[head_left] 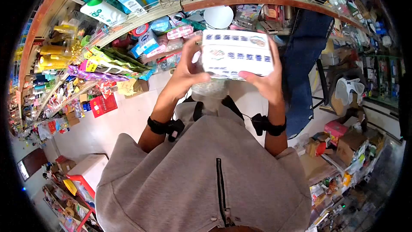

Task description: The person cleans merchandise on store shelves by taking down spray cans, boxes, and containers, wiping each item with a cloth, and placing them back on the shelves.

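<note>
A white box of mosquito repellent liquid [237, 56] with dark blue Chinese print is held up in front of my chest, between both hands. My left hand [187, 69] grips its left side, the thumb along the lower edge. On the opposite side my right hand [269, 77] is closed around the right end, its thumb also at the bottom edge. The fingers behind the box are partly hidden. Just beneath it shows a pale, clear-wrapped shape [210, 89], which I cannot make out. Black bands with small devices circle both wrists.
Ahead runs a curved-looking shelf [240, 1] crowded with bottles and packs. A white pump bottle [103, 12] stands at its left. Dark blue cloth [300, 68] hangs at the right, near a pale chair [345, 90]. A red packet [103, 105] sits low on the left shelving.
</note>
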Demonstrator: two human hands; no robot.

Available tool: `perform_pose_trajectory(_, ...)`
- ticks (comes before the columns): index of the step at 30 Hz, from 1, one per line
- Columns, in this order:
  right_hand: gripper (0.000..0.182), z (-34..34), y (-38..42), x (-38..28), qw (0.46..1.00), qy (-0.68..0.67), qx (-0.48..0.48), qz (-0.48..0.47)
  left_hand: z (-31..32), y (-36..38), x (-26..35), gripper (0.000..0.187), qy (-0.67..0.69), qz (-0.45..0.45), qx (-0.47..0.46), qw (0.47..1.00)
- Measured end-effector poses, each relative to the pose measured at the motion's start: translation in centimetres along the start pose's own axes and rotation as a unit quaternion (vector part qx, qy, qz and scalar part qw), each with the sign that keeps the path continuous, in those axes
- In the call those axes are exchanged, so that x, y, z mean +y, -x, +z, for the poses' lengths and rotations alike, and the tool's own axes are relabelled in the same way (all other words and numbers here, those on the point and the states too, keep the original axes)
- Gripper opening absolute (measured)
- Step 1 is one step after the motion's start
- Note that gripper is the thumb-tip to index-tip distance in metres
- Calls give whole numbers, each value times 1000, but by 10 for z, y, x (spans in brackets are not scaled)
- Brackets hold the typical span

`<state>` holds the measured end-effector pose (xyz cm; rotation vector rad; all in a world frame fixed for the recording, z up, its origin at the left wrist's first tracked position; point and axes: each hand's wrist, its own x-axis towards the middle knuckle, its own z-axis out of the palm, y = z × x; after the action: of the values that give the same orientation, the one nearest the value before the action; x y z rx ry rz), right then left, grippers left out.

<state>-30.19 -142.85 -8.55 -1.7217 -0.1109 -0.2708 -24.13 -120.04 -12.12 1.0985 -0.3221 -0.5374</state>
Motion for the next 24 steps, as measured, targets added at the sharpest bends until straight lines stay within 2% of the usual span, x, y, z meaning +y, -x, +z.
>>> perform_pose_trajectory(2,98,5,2,6,988,-131,79,16,-26,8,-30,89,145,-50,65,986)
perform_pose_trajectory(4,95,9,7,16,988,-123,85,42,-18,14,-26,61,359,-217,100,902)
perform_pose_trajectory(5,93,12,8,25,989,-112,98,19,-12,18,-24,45,406,-212,86,885)
perform_pose_trajectory(6,92,16,9,33,988,-102,113,-6,-19,21,-31,45,409,-208,90,884)
perform_pose_trajectory(8,90,16,15,41,992,-72,99,-17,-36,20,-53,45,258,-172,85,947)
perform_pose_trajectory(9,91,16,21,44,985,-131,115,9,-43,12,-45,45,465,-230,-1,855)
perform_pose_trajectory(10,92,14,24,45,973,-189,132,33,-34,12,-26,45,468,-226,1,854)
perform_pose_trajectory(12,95,12,24,43,971,-195,128,49,-13,9,14,47,374,-167,147,901)
perform_pose_trajectory(14,96,19,24,38,995,-14,99,7,-15,7,15,51,329,-153,157,919)
perform_pose_trajectory(15,94,30,23,38,996,25,89,7,-12,3,12,52,130,-60,158,977)
perform_pose_trajectory(16,94,38,21,35,995,27,91,9,-8,0,10,53,-76,36,150,985)
perform_pose_trajectory(17,93,45,17,29,990,-25,130,39,-5,0,11,54,-128,44,160,978)
perform_pose_trajectory(19,87,57,9,26,972,-105,198,64,0,1,14,52,-127,54,160,977)
perform_pose_trajectory(22,84,62,7,34,968,-67,232,65,7,2,15,49,-127,83,152,977)
perform_pose_trajectory(23,73,66,7,35,966,-81,240,58,9,4,12,48,-118,95,170,974)
perform_pose_trajectory(24,73,70,5,33,965,-78,242,58,11,6,11,48,-109,107,188,970)
